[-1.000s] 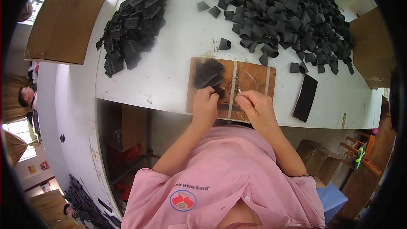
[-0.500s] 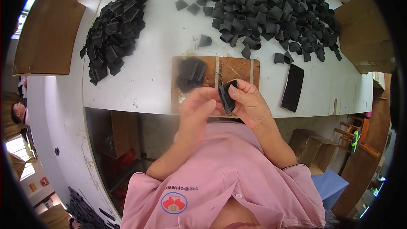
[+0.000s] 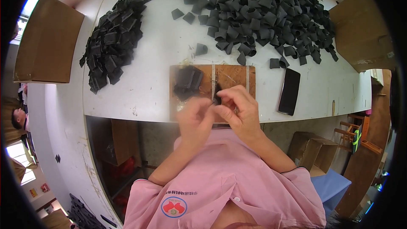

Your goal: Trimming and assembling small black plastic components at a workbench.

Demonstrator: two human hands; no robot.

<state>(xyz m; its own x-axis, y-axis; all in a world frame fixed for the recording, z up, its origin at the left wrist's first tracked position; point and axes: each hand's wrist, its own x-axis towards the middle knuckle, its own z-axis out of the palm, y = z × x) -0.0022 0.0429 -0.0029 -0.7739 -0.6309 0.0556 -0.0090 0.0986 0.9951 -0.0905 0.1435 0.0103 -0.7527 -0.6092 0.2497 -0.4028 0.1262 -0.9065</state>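
Between my hands, over the near half of a brown wooden board [image 3: 231, 73], is a small black sleeve-like piece [image 3: 218, 92]; it shows as a narrow dark strip, much of it covered by fingers. My right hand [image 3: 242, 109] pinches it from the right with thumb and forefinger. From the left, my left hand [image 3: 196, 115] closes its fingertips on the piece's lower end, close to the right thumb. A few flattened black pieces [image 3: 188, 81] lie stacked on the board's left part, just beyond my left hand.
A large heap of open black sleeves [image 3: 267, 12] covers the far right of the white table [image 3: 148, 89]. At the left is a heap of flattened black pieces [image 3: 112, 38]. A black phone [image 3: 289, 92] lies right of the board. Cardboard boxes [image 3: 48, 38] stand at both sides.
The black piece has turned from showing its broad side to nearly edge-on. My hands have drawn together around it, fingertips now almost meeting. The whole view has shifted slightly.
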